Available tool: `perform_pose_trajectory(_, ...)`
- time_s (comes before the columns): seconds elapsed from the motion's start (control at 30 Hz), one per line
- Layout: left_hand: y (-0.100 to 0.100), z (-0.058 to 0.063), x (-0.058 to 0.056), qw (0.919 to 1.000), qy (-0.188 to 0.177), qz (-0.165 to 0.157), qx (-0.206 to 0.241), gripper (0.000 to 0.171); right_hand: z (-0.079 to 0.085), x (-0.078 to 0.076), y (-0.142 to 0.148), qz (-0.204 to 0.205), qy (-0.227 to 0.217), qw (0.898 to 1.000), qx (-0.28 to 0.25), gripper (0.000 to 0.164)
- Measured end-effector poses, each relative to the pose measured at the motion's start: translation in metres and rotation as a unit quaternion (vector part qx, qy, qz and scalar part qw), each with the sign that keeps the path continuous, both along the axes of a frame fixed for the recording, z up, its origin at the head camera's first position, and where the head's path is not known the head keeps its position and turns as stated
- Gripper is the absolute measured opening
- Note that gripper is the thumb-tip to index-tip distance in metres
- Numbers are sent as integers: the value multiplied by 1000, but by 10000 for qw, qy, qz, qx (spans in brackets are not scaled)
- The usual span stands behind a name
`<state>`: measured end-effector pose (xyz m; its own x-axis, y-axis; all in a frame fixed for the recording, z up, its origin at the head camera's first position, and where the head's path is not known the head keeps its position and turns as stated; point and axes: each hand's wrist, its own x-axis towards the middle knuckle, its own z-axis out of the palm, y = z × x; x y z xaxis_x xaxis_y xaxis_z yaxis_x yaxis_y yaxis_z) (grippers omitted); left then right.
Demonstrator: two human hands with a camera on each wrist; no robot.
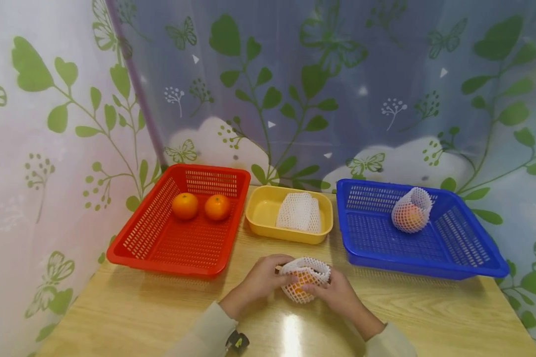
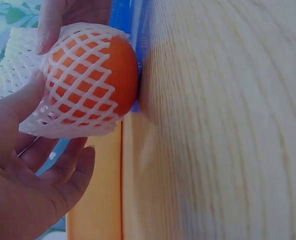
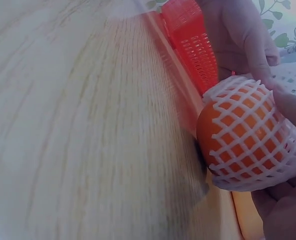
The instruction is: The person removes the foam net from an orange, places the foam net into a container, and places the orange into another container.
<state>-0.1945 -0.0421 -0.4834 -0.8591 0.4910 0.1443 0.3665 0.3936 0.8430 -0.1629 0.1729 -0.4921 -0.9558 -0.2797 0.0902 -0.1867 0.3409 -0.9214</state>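
An orange (image 2: 126,75) sits partly inside a white foam net (image 3: 248,130), its bare end poking out toward the table in both wrist views. My left hand (image 1: 265,275) holds the net from the left, thumb on the near side and fingers round the far side. From the right, my right hand (image 1: 337,292) grips the same net, its thumb pressed on the front of the covered fruit. In the head view the net's upper end gapes above the orange, close over the table near its front.
Two oranges (image 1: 185,206) lie in a red basket (image 1: 167,267) at the left. Behind my hands, a yellow container (image 1: 261,228) holds white foam nets (image 1: 297,212). A blue basket (image 1: 362,245) at the right holds a netted fruit (image 1: 411,215). A patterned curtain (image 1: 268,74) stands behind.
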Motion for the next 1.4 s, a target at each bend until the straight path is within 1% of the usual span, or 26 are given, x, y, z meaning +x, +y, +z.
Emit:
perform_pose_trajectory(0.1,0,1,1,9999,-157,-34,21,37,-2,-1,1,31,-1,10000,-6,44)
perform_pose_trajectory(0.23,0,3,2,9996,-258,-73,2,46,-4,-2,3,59,37,10000,-70,41)
perform_pose_trajectory(0.33,0,2,2,9996,-220,-168,-9,48,-4,-3,3,32,276,9995,-178,42)
perform_pose_trajectory(0.5,3,0,2,9994,17,-332,-85,51,-2,-3,2,-248,566,9978,-256,42)
perform_pose_trajectory(0.6,4,-1,2,9993,97,-345,-141,54,0,-3,2,-357,502,9978,-224,41)
perform_pose_trajectory(0.8,5,-1,2,9990,107,-361,-250,58,2,-2,2,-301,418,9984,-233,37)
perform_pose_trajectory(0.97,4,-2,2,9989,125,-303,-340,56,3,-1,1,-338,275,9986,-304,33)
perform_pose_trajectory(1.07,3,-2,3,9990,140,-288,-311,54,2,-1,0,-386,298,9985,-251,32)
perform_pose_trajectory(1.17,2,-1,3,9993,138,-299,-202,49,0,-1,0,-405,279,9987,-157,35)
perform_pose_trajectory(1.27,1,-1,3,9996,197,-191,-57,41,-1,-2,0,-393,33,9992,-47,44)
perform_pose_trajectory(1.33,0,-1,2,9997,228,-95,27,37,-1,-2,0,-317,-159,9994,27,50)
perform_pose_trajectory(1.4,0,-1,2,9997,218,-40,88,34,-1,-1,0,-216,-253,9994,87,55)
